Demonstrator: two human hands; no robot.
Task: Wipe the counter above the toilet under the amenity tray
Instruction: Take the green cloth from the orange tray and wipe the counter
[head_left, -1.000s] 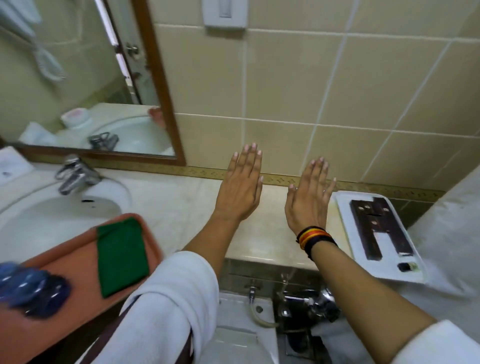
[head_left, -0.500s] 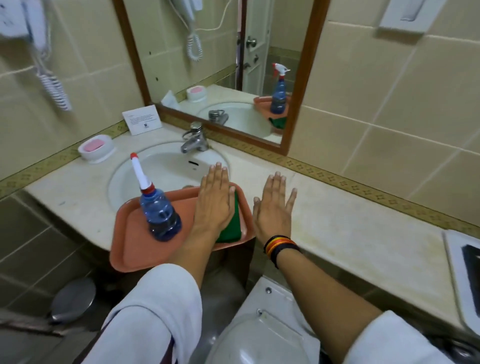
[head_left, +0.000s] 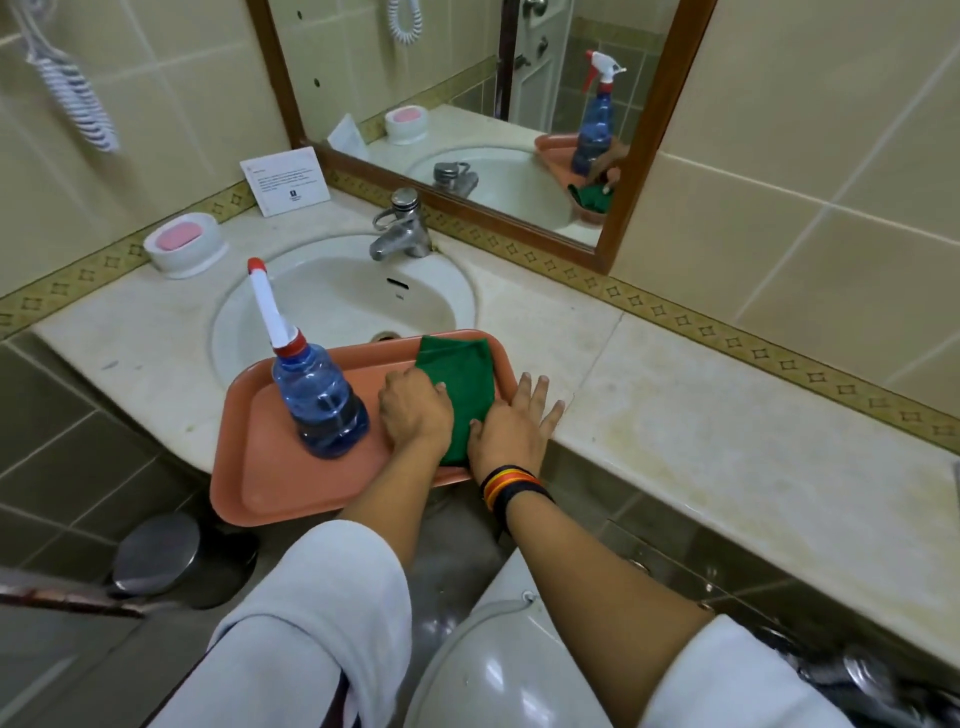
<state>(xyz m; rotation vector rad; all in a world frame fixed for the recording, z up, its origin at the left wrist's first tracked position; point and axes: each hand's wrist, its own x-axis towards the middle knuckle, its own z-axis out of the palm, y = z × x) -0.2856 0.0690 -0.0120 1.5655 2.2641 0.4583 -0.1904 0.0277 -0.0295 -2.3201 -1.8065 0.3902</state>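
1. Left hand (head_left: 415, 410) palm-down on the orange tray, fingers curled at the left edge of the green cloth (head_left: 460, 387), touching it; whether actually gripping it, cannot tell
2. Right hand (head_left: 511, 423) flat and palm-down, fingers spread over the right rim of the tray and onto the counter (head_left: 727, 431), thumb side lying on the lower right part of the cloth; striped wristbands (head_left: 511, 486) around the right wrist
3. Green cloth folded, lying in the right-hand part of the orange tray (head_left: 280, 483), between the two hands
4. Orange tray resting across the front of the sink (head_left: 337, 301) and overhanging the counter's front edge
5. Blue spray bottle (head_left: 317, 395) upright on the tray, left of the left hand, white nozzle with red tip leaning up and to the left
6. Counter pale and stone-like, yellowish staining on the stretch to the right of the hands
7. Toilet (head_left: 498, 665) below that stretch, at lower centre
8. Chrome tap (head_left: 402, 226) behind the basin; pink soap in a white dish (head_left: 182, 241) at left; printed card (head_left: 285, 179) leaning against the wall tiles
9. Wood-framed mirror (head_left: 636, 156) above the tap, reflecting bottle, tray and cloth
10. White sleeves (head_left: 311, 623) on both arms, pushed up past the forearms
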